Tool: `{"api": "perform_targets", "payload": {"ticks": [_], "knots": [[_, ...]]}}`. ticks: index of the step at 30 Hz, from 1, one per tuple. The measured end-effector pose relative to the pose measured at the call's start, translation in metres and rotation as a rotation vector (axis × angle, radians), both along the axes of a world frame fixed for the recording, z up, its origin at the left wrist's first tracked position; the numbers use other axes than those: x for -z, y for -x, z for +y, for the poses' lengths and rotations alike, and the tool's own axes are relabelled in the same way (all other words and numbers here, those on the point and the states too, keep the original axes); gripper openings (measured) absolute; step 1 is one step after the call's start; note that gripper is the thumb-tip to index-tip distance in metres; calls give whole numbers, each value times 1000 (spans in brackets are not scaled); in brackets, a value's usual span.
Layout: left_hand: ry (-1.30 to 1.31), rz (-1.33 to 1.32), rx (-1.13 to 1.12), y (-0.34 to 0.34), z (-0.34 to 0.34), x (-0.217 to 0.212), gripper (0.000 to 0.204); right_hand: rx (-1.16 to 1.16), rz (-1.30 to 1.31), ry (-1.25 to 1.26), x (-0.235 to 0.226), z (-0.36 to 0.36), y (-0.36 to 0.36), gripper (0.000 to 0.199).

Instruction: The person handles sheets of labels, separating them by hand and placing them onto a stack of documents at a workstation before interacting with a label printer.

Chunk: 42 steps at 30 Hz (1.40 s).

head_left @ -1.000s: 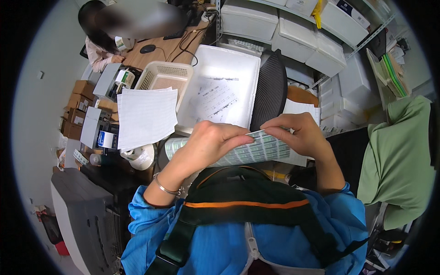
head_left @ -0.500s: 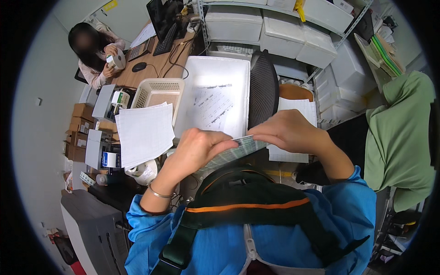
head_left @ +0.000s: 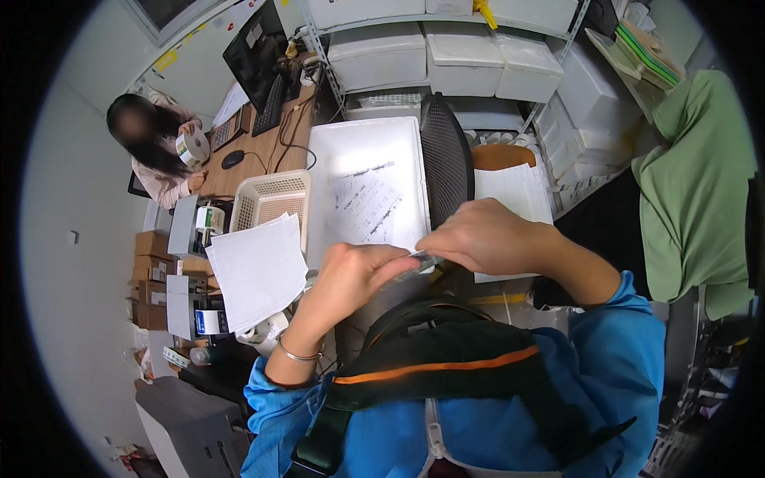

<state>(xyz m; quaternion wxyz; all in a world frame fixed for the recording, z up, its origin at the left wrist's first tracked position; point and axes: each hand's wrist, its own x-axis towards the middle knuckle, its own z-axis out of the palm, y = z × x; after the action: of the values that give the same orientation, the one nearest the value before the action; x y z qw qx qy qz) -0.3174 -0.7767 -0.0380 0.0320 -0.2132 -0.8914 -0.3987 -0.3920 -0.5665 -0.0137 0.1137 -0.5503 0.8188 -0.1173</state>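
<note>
Between my two hands is a thin grey-green patterned sheet (head_left: pixel 413 271), seen almost edge-on. My left hand (head_left: pixel 341 283) pinches it between thumb and fingers on the left. On the right, my right hand (head_left: pixel 488 239) closes over its other end with bent fingers. Most of the sheet is hidden by the hands. Just beyond them stands a white foam box (head_left: pixel 362 143), with dark-printed pale material (head_left: pixel 365 203) lying in it. A stack of white paper sheets (head_left: pixel 256 271) lies left of my left hand.
A beige plastic basket (head_left: pixel 239 211) stands beside the foam box. A black mesh chair back (head_left: pixel 446 155) rises to its right, near more white sheets (head_left: pixel 514 195). At the desk (head_left: pixel 267 155) a person holds a white roll (head_left: pixel 193 149). A green garment (head_left: pixel 701 191) hangs at right.
The sheet has tilted from showing its patterned face to nearly edge-on, and less of it shows. My hands have shifted slightly down in the view. The co-worker's hands and roll moved.
</note>
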Motion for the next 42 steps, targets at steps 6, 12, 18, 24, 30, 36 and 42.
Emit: {"api": "perform_targets", "payload": {"ticks": [6, 12, 18, 24, 30, 36, 42], "knots": [[151, -51, 25, -1, -21, -8, 21, 50, -136, 135, 3, 34, 4, 22], [274, -39, -178, -3, -51, 5, 21, 704, 119, -19, 2, 133, 37, 23], [258, 97, -8, 11, -1, -11, 21, -15, 230, 549, 22, -2, -7, 17], [208, -12, -19, 5, -3, -22, 21, -20, -32, 248, 9, 2, 0, 17], [253, -87, -8, 0, -22, -38, 17, 49, -238, 203, -4, 33, -5, 21], [200, -130, 3, -9, -32, -39, 18, 49, -318, 245, -7, 48, -11, 24], [233, -115, -20, -10, -45, -33, 17, 537, -226, 0, 22, 165, 16, 20]]}}
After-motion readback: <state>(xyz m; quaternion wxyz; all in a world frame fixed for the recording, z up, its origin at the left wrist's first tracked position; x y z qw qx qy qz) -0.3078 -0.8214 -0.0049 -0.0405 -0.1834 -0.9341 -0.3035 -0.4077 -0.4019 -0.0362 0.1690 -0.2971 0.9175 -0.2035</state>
